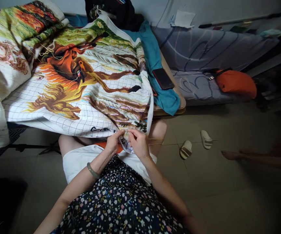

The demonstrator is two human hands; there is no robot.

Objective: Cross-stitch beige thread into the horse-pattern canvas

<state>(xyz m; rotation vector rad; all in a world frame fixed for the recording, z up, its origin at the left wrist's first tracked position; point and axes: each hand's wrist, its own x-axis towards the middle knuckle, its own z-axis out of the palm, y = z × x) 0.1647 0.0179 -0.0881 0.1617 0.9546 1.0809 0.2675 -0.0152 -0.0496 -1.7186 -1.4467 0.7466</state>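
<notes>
A large cross-stitch cloth (pixel 86 97) with a partly stitched horse picture and a printed grid spreads in front of me and hangs over my lap. My left hand (pixel 116 140) grips its near edge, thumb on top, and the cloth's corner folds down there. Close to its right, my right hand (pixel 139 143) is closed in a pinch just above the stitched corner. What sits between those fingertips is too small to make out. A thin pale thread (pixel 155 139) stretches out to the right beside this hand. Loose yellowish threads (pixel 47 51) lie on the far left of the cloth.
A phone (pixel 163 79) rests on a teal cloth (pixel 166 100) at the table's right end. Beyond stands a grey patterned sofa (pixel 189 48) with an orange bag (pixel 236 84). Slippers (pixel 185 150) lie on the tiled floor, near another person's bare foot (pixel 229 155).
</notes>
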